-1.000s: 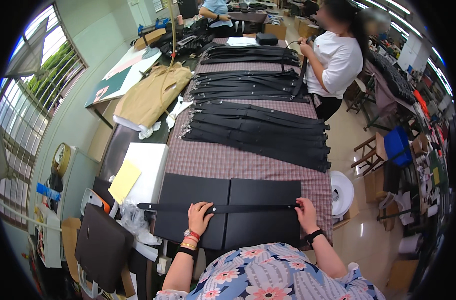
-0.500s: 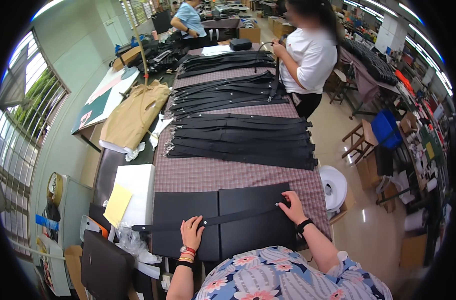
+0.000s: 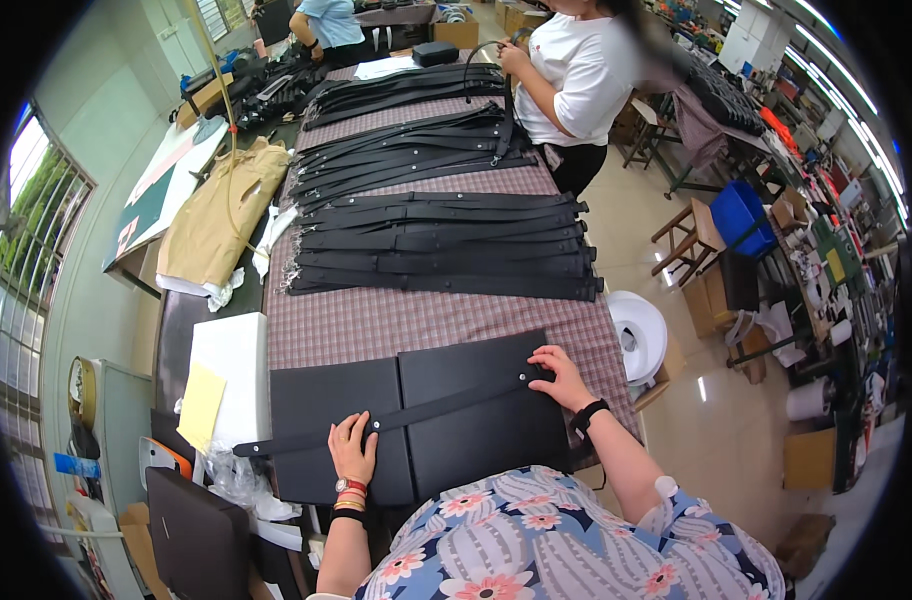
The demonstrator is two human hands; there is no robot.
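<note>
A long black strap [image 3: 446, 402] with metal snaps lies slantwise across two black panels [image 3: 336, 385] [image 3: 476, 350] set side by side on the near end of the table. My left hand [image 3: 352, 450] rests on the strap near its middle snap, fingers stretched out and lying flat. At the strap's right end, my right hand [image 3: 564, 382] has thumb and fingers around it, close to another snap. The strap's left end sticks out past the left panel.
Bundles of black straps [image 3: 436, 245] lie in rows on the checked cloth [image 3: 376, 325]. To the left are a white foam block [image 3: 238, 350], a yellow paper [image 3: 202, 405] and brown paper [image 3: 221, 215]. A co-worker in white [image 3: 581, 75] stands far right, holding a strap. A white bin [image 3: 638, 335] stands beside the table.
The whole view has shifted, so the table appears farther left and higher. Both hands stay at about the same places on the strap.
</note>
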